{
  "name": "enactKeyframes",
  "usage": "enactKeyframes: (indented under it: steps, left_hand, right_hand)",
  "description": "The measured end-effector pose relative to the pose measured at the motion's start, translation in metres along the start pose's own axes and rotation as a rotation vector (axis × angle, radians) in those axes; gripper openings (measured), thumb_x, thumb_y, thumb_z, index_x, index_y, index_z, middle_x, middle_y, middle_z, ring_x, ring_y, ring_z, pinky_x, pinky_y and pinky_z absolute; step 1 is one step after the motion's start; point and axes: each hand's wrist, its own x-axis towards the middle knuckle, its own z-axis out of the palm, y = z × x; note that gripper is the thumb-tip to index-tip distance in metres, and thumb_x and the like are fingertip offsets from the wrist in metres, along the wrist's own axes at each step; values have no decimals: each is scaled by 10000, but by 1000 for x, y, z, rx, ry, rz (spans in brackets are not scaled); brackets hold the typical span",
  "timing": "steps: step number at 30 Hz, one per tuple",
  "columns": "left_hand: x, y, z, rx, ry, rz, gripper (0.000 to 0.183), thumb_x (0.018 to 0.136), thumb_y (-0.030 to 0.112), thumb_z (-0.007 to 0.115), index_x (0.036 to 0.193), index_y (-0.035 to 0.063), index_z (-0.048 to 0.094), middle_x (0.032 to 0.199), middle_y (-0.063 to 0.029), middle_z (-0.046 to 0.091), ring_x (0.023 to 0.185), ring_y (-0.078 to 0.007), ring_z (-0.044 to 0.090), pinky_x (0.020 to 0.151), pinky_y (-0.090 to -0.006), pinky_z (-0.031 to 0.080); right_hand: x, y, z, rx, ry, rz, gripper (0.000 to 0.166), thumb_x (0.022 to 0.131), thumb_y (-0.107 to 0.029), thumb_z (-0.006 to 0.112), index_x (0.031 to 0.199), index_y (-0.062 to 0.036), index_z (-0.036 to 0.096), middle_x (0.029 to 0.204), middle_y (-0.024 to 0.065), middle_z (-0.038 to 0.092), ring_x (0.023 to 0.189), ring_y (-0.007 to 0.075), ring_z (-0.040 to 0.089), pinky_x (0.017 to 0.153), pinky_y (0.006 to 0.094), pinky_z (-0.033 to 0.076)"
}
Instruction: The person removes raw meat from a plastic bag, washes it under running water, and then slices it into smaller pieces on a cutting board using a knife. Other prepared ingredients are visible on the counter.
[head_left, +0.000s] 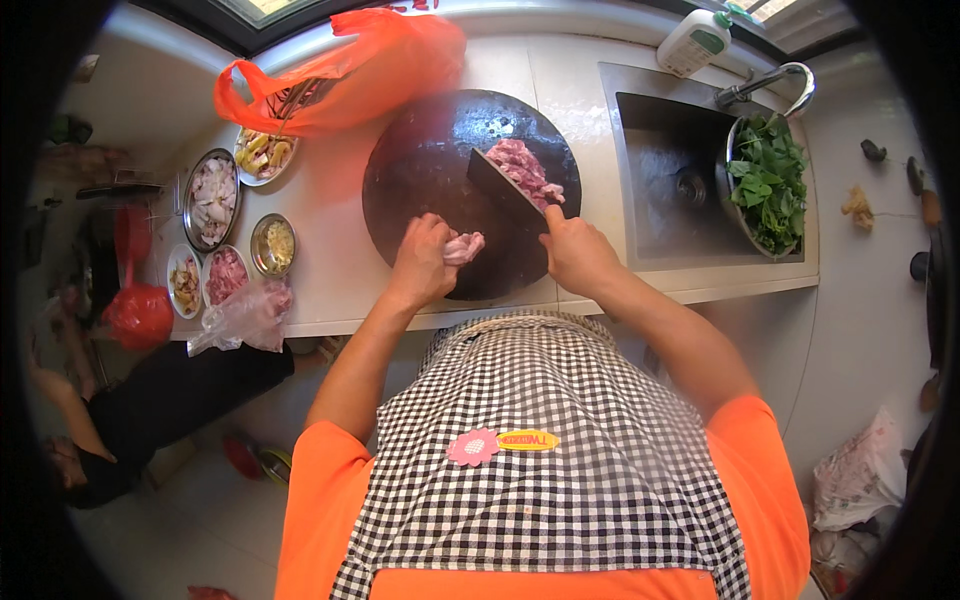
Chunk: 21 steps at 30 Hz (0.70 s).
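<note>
On a round, dark chopping board (416, 176), my left hand (426, 259) holds a pale pink piece of raw meat (463, 248) near the front edge. My right hand (581, 251) grips a cleaver (506, 189) by its handle, which my fingers hide. The blade slants up and to the left across the board. Against its far side lies a heap of cut raw meat (521, 166). A stretch of bare board separates the blade from the piece in my left hand.
Left of the board stand several dishes of cut food, including an oval metal dish (213, 199). An orange plastic bag (382, 71) lies behind. At right, leafy greens (769, 184) fill a bowl over the sink (660, 172). Another person (187, 405) is at the left.
</note>
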Motion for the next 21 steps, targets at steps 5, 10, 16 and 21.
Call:
enactKeyframes:
  steps: [5,10,16,21]
  left_hand:
    - [20,15,4,-130,112,-101,146,780,22,705,785,-12,563,794,-151,647,721,-390,639,645,-466,507]
    - [43,38,-13,355,307,73,190,771,15,694,920,-14,580,916,-168,609,844,-388,580,721,-451,493]
    - [-15,38,8,380,62,93,300,772,112,717,1006,-36,602,1080,-202,580,1075,-391,550,906,-451,483]
    - [-7,45,-6,249,187,-8,302,752,110,758,989,-26,631,1072,-197,603,1001,-366,586,896,-482,468]
  right_hand:
    - [2,5,-6,39,63,13,213,945,-149,584,1034,29,510,847,302,675,816,482,672,751,560,530]
    - [3,11,-6,80,101,15,224,951,-159,579,1044,36,520,847,300,674,819,487,666,745,568,524]
    - [-3,11,-9,57,89,-11,213,947,-153,575,1036,28,508,816,293,673,785,485,665,721,568,525]
    - [-22,0,-13,-23,80,-94,178,921,-115,577,1011,14,494,749,256,676,707,463,669,661,555,533]
